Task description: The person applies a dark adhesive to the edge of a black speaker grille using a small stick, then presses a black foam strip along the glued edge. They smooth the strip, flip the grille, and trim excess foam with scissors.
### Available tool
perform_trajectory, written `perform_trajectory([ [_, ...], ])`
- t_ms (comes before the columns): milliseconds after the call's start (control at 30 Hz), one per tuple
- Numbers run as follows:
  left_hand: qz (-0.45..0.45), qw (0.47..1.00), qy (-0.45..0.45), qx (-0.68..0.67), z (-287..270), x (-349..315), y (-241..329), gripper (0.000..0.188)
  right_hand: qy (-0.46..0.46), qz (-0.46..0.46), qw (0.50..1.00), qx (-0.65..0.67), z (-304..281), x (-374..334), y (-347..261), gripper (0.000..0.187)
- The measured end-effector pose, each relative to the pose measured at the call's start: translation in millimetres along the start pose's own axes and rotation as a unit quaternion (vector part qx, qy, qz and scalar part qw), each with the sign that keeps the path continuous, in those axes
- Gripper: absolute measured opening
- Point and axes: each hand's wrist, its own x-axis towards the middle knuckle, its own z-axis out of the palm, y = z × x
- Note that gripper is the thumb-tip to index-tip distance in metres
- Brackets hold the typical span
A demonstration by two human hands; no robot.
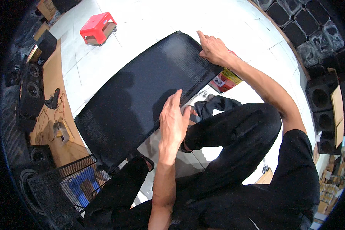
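Note:
A long black panel [122, 96], seemingly a speaker grille with perforated mesh showing at its ends, lies slantwise in front of me. At its near long edge is my left hand [171, 124], palm down, fingers stretched and nothing held. My right hand [214, 50] is by the panel's far right end. Its index finger points outward, its thumb is at the edge, apart from the index, and the other fingers are partly bent. Under the right forearm a red and yellow printed can or box [226, 80] stands beside the panel. Dark cloth [218, 105] is bunched near my knee.
A red plastic stool [99, 28] stands on the white tiled floor beyond the panel. To the left are speakers [33, 90], a wooden board [51, 130] with wires, and a black mesh crate [78, 180]. Speaker boxes [324, 97] line the right; scissors [265, 168] lie near my right side.

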Motion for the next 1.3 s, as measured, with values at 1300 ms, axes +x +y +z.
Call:
perform_trajectory([
  [1300, 0.064, 0.948, 0.014, 0.311, -120, 151, -146, 0.029, -0.046, 0.415, 0.756, 0.504, 10, -307, -36, 0.043],
])
